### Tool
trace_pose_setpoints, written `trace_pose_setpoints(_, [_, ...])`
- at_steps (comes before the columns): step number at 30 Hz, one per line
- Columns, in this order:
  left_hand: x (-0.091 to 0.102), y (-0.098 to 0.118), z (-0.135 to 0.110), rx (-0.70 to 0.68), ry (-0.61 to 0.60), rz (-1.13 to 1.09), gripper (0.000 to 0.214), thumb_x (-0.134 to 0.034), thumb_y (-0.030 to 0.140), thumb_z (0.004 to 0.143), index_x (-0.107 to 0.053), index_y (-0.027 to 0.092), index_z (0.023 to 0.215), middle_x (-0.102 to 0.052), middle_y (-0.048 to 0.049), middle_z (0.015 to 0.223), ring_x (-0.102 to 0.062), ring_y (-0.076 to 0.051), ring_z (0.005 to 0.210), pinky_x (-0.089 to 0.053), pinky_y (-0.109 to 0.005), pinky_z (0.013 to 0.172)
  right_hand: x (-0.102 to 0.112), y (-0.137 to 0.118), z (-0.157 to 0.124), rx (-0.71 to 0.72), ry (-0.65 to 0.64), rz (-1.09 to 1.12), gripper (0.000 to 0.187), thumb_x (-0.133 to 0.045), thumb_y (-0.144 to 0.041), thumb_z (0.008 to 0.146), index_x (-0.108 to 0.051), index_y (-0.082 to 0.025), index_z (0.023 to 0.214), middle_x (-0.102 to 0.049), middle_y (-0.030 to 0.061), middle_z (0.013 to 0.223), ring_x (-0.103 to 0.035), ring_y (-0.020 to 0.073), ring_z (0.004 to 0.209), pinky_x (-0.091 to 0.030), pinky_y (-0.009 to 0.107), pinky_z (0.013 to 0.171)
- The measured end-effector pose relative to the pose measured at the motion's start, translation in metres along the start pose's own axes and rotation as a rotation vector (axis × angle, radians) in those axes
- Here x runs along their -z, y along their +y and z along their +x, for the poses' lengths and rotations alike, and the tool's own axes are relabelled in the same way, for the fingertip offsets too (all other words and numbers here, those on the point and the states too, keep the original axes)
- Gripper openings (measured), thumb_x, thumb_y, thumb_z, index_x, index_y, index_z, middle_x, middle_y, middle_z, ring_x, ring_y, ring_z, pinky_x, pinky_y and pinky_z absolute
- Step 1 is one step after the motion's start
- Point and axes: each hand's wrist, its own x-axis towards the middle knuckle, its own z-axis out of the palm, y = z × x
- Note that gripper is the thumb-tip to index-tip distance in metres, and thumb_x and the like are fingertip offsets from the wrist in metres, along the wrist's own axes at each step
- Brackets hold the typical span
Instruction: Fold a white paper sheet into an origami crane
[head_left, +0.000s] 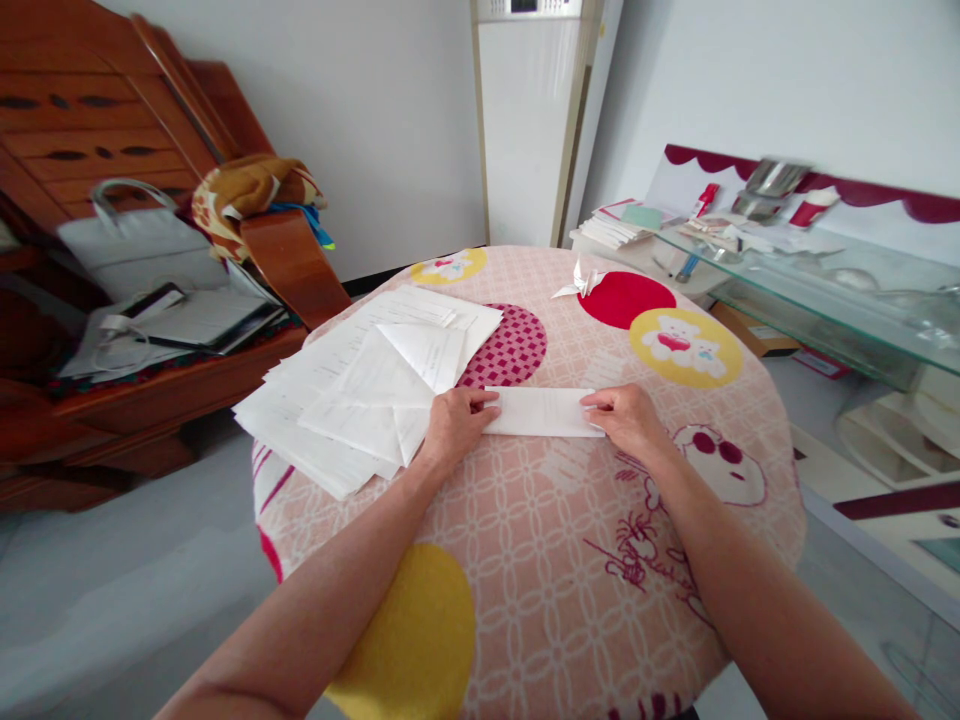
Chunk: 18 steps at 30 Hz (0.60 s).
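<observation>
A white sheet of paper folded into a long narrow strip lies across the middle of the round table. My left hand pinches its left end, thumb and fingers closed on the edge. At the opposite end my right hand grips the strip in the same way. Left of the strip, a spread pile of printed sheets holds some folded pieces of paper on top. Toward the table's far side stands a small folded paper crane.
A patterned cloth covers the round table. To the right is a glass-topped cabinet with metal pots and a paper stack. A wooden bench at left carries a grey bag and a laptop. A tall white appliance stands behind.
</observation>
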Motion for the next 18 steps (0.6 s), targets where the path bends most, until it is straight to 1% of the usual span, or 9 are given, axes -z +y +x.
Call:
trace_pose_setpoints(3, [0.0005,0.0006,0.0001,0.0,-0.004,0.006,0.029,-0.071,0.024,0.08,-0.078,0.02,0.107,-0.075,-0.0032,0.081,-0.064,-0.015,0.068,-0.048,-0.026,0.069,0.0003,-0.0009,-0.0002,0.001,-0.001,-0.001,0.028,-0.065,-0.016,0.076,-0.079,-0.013,0.099,-0.079,0.0099,0.095,-0.074,0.0237,0.085,-0.055,0.034,0.083])
trace_pose_setpoints(10, [0.0011,0.0012,0.0003,0.002,-0.002,0.004,0.029,-0.071,0.025,0.079,-0.078,0.02,0.107,-0.074,-0.0029,0.079,-0.064,-0.016,0.068,-0.049,-0.026,0.069,0.0011,-0.0022,-0.0002,-0.012,0.003,-0.003,0.026,-0.066,-0.017,0.074,-0.081,-0.017,0.096,-0.079,0.0065,0.091,-0.074,0.0232,0.082,-0.056,0.033,0.08])
trace_pose_setpoints(14, [0.0013,0.0014,0.0002,0.004,-0.002,0.007,0.029,-0.071,0.026,0.079,-0.078,0.019,0.107,-0.074,-0.0035,0.079,-0.065,-0.016,0.068,-0.049,-0.026,0.07,0.0012,-0.0014,-0.0004,-0.01,0.005,0.001,0.026,-0.066,-0.017,0.074,-0.081,-0.016,0.095,-0.079,0.0068,0.091,-0.073,0.0232,0.081,-0.056,0.033,0.08])
trace_pose_setpoints(18, [0.0011,0.0012,0.0001,0.001,0.0,0.006,0.029,-0.071,0.026,0.079,-0.078,0.02,0.106,-0.075,-0.0032,0.08,-0.064,-0.015,0.067,-0.05,-0.026,0.07,0.001,-0.0005,-0.0002,-0.017,-0.002,0.003,0.025,-0.066,-0.018,0.074,-0.081,-0.018,0.094,-0.079,0.0055,0.089,-0.073,0.023,0.08,-0.056,0.034,0.08])
